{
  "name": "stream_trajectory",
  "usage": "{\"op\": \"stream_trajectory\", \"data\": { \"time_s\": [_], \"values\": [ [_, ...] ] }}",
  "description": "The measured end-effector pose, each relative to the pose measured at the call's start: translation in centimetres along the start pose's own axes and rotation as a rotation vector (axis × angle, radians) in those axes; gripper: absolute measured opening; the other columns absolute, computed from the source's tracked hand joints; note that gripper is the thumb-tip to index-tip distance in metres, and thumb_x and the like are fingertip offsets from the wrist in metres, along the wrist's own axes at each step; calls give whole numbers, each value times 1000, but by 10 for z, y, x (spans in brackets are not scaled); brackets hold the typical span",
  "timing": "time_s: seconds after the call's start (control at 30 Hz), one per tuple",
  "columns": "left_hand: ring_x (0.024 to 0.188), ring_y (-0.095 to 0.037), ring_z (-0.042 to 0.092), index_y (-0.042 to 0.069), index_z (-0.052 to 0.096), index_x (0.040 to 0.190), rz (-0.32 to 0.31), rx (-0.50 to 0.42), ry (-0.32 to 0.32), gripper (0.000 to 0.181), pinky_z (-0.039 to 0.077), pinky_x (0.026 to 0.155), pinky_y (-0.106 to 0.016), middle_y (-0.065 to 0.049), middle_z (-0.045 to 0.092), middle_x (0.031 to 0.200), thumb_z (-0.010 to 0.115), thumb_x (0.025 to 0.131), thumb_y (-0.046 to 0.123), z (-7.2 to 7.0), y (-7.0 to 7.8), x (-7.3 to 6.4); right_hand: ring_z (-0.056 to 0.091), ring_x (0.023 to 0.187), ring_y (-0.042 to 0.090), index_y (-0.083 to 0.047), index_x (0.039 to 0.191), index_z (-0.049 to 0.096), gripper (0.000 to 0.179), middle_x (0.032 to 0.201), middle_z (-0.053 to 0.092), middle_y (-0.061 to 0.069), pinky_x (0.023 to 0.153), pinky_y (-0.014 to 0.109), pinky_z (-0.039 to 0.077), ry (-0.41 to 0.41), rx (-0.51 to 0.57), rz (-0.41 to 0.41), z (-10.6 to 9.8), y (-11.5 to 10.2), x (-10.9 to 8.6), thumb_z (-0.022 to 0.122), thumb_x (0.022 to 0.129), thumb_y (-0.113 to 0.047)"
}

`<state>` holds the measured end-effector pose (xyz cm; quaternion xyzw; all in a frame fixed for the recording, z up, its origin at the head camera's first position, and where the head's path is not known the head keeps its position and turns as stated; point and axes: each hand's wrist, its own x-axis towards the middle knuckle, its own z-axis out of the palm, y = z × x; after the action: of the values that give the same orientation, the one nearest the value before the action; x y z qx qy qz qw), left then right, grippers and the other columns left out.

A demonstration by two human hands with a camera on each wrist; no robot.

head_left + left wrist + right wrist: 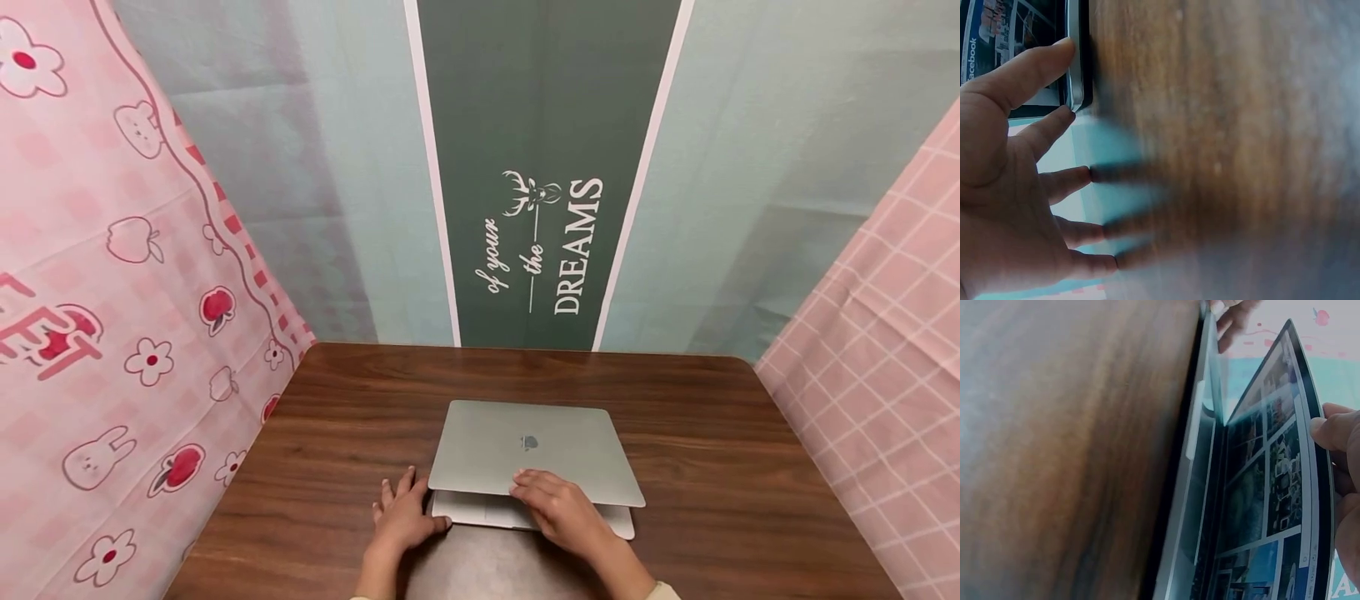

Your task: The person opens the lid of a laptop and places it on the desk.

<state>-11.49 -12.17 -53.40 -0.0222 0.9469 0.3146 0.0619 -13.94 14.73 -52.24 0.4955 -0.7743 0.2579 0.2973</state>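
A silver laptop [480, 446] stands on the table, its lid tilted low over the base [463, 507] with a narrow gap at the front. My right hand [558, 510] pinches the lid's front edge near the middle, the thumb on the screen side. In the right wrist view the lit screen [1285, 475] shows a grid of pictures. My left hand [402, 518] lies at the base's front left corner with its fingers spread; its thumb touches the base edge, as the left wrist view also shows. Most of the keyboard is hidden under the lid.
The brown wooden table [360, 400] extends around the laptop on all sides. A green and grey-blue printed curtain [540, 125] hangs behind it. Pink patterned cloths hang at the left [150, 292] and at the right [885, 333].
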Motion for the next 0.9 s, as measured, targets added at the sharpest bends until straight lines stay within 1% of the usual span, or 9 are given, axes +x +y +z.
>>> {"op": "stream_trajectory", "data": {
  "time_s": [0.17, 0.33, 0.5, 0.63, 0.7, 0.8, 0.87, 0.9],
  "values": [
    [126, -59, 13, 9, 57, 124, -6, 8, -2, 71, 12, 89, -75, -22, 35, 141, 80, 61, 35, 1, -1, 0, 64, 91, 23, -4, 93, 69, 41, 97, 67, 10, 80, 31, 50, -14, 14, -17, -3, 2, 4, 31, 101, -17],
    [126, -59, 14, 11, 57, 124, -9, 24, -1, 71, 14, 89, -75, -20, 35, 141, 79, 61, 35, 1, -1, 1, 64, 91, 23, -4, 92, 70, 45, 98, 67, 10, 79, 31, 50, -19, 35, -3, -8, 7, 11, 29, 101, -19],
    [126, -58, 15, 16, 57, 124, -14, 31, 4, 70, 14, 89, -75, -19, 36, 141, 78, 60, 35, 2, -2, 2, 64, 91, 22, -3, 92, 70, 43, 97, 68, 10, 78, 30, 50, -33, 65, 4, -13, 12, 19, 32, 101, -21],
    [125, -59, 16, 18, 57, 125, -18, 38, 10, 71, 14, 88, -75, -19, 37, 140, 78, 60, 35, 3, -3, 2, 64, 92, 21, -4, 93, 70, 40, 97, 68, 9, 79, 29, 50, -53, 115, 17, -17, 16, 26, 35, 100, -21],
    [125, -59, 17, 18, 57, 125, -18, 39, 13, 71, 15, 88, -75, -20, 37, 140, 78, 59, 34, 2, -3, 3, 65, 91, 21, -3, 93, 70, 39, 96, 68, 9, 79, 30, 50, -50, 132, 11, -20, 18, 29, 36, 100, -20],
    [125, -59, 17, 19, 57, 126, -23, 42, 11, 72, 16, 88, -75, -19, 37, 140, 78, 59, 34, 1, -1, 3, 65, 91, 22, -3, 93, 70, 30, 96, 68, 9, 78, 30, 50, -46, 145, 6, -24, 22, 35, 42, 98, -14],
    [125, -59, 18, 20, 57, 126, -21, 46, 10, 72, 16, 87, -75, -19, 38, 139, 78, 58, 34, 1, -1, 4, 65, 89, 22, -2, 94, 70, 17, 95, 68, 9, 77, 31, 51, -40, 139, 0, -27, 25, 40, 53, 90, -4],
    [125, -59, 18, 20, 57, 125, -21, 49, 10, 72, 17, 87, -75, -19, 38, 139, 78, 58, 34, 2, -1, 4, 65, 89, 21, -2, 94, 70, 15, 94, 68, 8, 76, 31, 51, -37, 132, 1, -28, 26, 42, 58, 85, 1]
  ]
}}
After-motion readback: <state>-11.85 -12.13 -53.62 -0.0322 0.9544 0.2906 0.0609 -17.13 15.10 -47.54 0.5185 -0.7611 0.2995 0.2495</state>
